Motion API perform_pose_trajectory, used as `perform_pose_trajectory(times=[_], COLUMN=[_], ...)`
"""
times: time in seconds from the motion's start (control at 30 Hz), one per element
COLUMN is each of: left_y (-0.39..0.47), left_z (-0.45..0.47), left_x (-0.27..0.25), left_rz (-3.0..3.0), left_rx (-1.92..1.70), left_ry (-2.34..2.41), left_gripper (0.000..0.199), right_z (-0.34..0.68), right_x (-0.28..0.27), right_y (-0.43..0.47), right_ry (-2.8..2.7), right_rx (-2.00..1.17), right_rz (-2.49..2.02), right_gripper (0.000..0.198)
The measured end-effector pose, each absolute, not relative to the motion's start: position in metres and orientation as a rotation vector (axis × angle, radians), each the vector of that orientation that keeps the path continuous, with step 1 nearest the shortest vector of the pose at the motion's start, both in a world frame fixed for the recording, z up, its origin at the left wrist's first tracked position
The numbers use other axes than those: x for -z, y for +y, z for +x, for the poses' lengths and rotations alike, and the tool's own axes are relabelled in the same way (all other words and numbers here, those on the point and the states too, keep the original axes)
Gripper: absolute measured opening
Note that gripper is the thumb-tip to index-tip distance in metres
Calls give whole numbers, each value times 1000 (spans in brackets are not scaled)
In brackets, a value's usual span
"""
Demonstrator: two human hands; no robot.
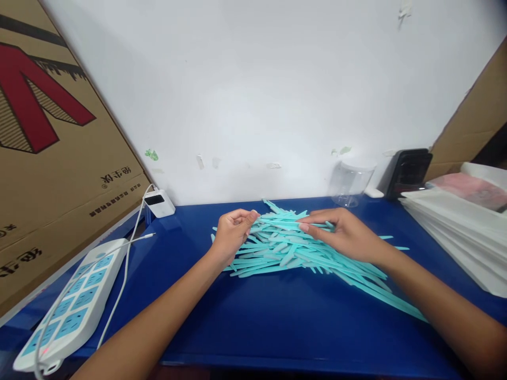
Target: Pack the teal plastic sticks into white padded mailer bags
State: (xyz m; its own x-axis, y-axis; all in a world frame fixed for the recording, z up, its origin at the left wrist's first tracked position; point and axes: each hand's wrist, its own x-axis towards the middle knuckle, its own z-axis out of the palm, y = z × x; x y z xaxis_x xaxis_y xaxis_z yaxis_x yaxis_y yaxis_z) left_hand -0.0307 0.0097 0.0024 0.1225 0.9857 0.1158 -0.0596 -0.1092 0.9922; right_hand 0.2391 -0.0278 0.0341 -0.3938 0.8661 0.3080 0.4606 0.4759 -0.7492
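A loose heap of thin mint-green strips (273,258) lies on the blue table, pointing many ways; they look long and tapered, some with paler parts. My left hand (232,235) is at the heap's left side, thumb and fingers pinched on one end of a mint-green strip (279,222). Over the right part of the heap, my right hand (343,232) pinches what looks like the same strip near its other end. That strip is held about level, just above the pile. What kind of article the strips are, I cannot tell.
At left stand a white power strip (79,295) with cables, a white power bank (159,203) and a large cardboard box (59,158). A clear jar (350,182), a black stand (410,171) and stacked white sheets (455,232) are at right. A white wall (245,95) closes the back.
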Motion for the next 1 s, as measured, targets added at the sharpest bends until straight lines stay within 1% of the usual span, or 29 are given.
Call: perform_pose_trajectory(times=[0.1,0.3,0.6,0.8,1.0], left_y=[7,1,-1,-5,-11], left_z=[-29,-24,-31,-29,-25], left_x=[-3,-4,-9,-14,-12], left_rz=[1335,1435,1752,1818,1851], left_rx=[-1225,-1318,-1314,-1322,-1323], left_ry=[1047,1100,1074,1071,1047], left_gripper=[55,50,46,41,38], right_z=[236,234,241,241,240], right_x=[-35,-37,-35,-38,-43], right_y=[-30,-34,-30,-31,-35], right_ry=[-2028,-1982,-1859,-1894,-1925], right_rx=[-738,-754,-692,-753,-780], right_rz=[-1091,-1120,-1250,-1170,-1119], right_gripper=[43,37,43,43,35])
